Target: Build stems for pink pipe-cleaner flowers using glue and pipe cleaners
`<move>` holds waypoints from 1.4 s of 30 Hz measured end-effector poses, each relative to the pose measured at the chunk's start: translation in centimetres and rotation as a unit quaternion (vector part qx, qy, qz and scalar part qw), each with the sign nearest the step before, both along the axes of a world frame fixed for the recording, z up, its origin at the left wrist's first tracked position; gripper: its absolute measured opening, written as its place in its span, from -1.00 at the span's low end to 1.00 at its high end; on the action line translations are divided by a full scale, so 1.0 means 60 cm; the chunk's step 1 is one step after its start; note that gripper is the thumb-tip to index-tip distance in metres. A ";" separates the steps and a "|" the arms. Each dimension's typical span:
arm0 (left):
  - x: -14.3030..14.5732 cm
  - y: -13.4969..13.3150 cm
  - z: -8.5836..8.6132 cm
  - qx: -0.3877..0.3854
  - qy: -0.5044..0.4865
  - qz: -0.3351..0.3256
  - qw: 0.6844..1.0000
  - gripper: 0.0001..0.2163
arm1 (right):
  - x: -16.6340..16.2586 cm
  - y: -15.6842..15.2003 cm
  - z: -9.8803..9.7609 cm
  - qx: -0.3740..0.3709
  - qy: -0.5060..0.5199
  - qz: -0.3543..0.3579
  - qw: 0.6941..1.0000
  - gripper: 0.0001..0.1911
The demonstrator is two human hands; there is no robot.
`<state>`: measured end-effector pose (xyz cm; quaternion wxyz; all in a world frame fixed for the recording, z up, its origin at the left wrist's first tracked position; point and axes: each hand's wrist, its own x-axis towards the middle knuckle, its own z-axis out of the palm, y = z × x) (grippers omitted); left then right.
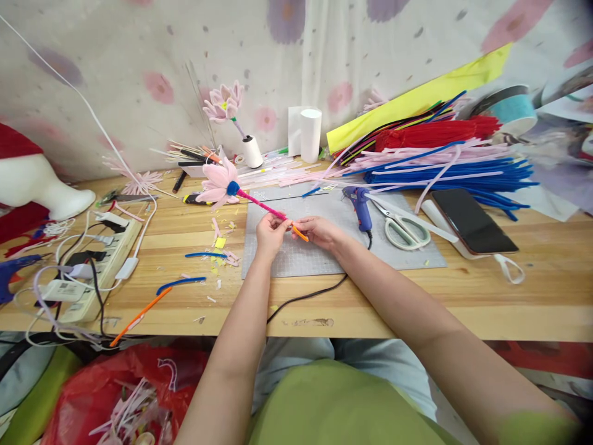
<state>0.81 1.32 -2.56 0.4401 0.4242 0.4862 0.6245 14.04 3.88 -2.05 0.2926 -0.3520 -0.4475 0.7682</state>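
Note:
Above the grey cutting mat point(319, 262), my two hands meet at the lower end of a pipe-cleaner flower point(220, 182). It has pale pink petals, a blue base and a magenta-wrapped stem point(259, 203), tilted with the bloom to the upper left. My left hand point(270, 235) pinches the stem near its lower end. Just to the right, my right hand point(319, 232) has its fingers closed at an orange pipe cleaner point(301, 233), whose short end sticks out below the fingertips. Where the orange piece meets the stem is partly hidden by the fingers.
A blue glue gun point(359, 207) and scissors point(405, 230) lie on the mat's right side, beside a phone point(472, 221). Pipe-cleaner bundles point(445, 173) lie behind. Another flower point(225, 104) stands in a white holder point(252, 152). A power strip point(109, 262) with cables sits left.

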 end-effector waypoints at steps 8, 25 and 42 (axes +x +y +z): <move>0.000 0.000 -0.001 0.000 -0.017 -0.025 1.000 -0.67 | 0.007 0.003 0.007 -0.045 0.060 0.008 0.997 -0.86; 0.008 -0.002 0.001 0.028 -0.014 -0.030 0.999 -0.78 | 0.012 0.004 -0.006 -0.049 0.089 0.088 0.991 -0.86; 0.005 0.001 0.000 0.003 -0.050 0.045 0.998 -0.75 | 0.020 0.002 0.011 0.193 -0.101 0.078 0.973 -0.76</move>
